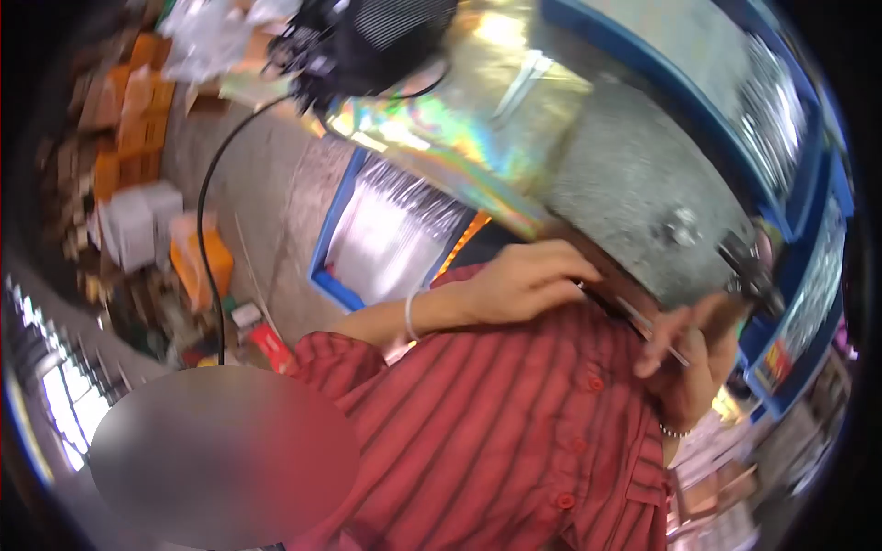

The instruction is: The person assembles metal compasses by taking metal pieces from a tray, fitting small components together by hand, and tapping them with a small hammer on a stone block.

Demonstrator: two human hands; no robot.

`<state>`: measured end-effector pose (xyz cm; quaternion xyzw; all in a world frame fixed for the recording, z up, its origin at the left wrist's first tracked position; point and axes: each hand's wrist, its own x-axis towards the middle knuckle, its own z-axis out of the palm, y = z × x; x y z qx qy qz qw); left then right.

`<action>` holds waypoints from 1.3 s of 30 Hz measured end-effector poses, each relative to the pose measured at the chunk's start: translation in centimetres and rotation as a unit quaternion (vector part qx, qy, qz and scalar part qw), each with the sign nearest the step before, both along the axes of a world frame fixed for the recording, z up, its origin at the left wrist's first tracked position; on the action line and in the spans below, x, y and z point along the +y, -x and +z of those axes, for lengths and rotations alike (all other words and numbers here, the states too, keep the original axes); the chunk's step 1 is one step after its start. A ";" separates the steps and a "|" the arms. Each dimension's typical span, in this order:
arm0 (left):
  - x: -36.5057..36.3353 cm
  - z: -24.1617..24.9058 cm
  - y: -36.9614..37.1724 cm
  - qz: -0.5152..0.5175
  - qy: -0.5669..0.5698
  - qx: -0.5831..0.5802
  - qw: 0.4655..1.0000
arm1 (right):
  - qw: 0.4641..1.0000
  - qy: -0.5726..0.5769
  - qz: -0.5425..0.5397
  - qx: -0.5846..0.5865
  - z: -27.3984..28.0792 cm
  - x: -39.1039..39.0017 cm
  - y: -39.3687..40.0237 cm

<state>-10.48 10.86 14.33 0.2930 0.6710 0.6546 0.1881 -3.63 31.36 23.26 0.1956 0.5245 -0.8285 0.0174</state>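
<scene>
A thin metal piece [633, 312] lay between the hands, close to the shirt [478, 404] and beside the surface [634, 174] — presumably to steady both ends. The left hand [524, 283] bent its fingers at one end, the right hand [696, 360] half-curled about the other — blur hid whether either truly gripped.

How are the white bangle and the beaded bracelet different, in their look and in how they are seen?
The white bangle is one smooth, continuous band; the beaded bracelet is a row of small round beads. The bangle looks thicker, while the bracelet looks finer. Both are light in color, and each is worn around one of the person's arms.
</scene>
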 end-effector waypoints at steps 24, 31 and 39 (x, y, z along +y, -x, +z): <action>-18.7 -19.8 -33.4 0.181 0.562 -0.512 0.623 | 0.997 -0.066 -0.046 -0.002 1.5 -1.7 0.9; -20.2 -22.2 -29.9 0.158 0.568 -0.464 0.661 | 0.999 -0.036 -0.013 0.027 1.0 -1.0 0.6; -23.5 -25.0 -20.1 0.115 0.592 -0.398 0.692 | 0.998 0.006 0.014 0.053 1.4 -0.1 1.2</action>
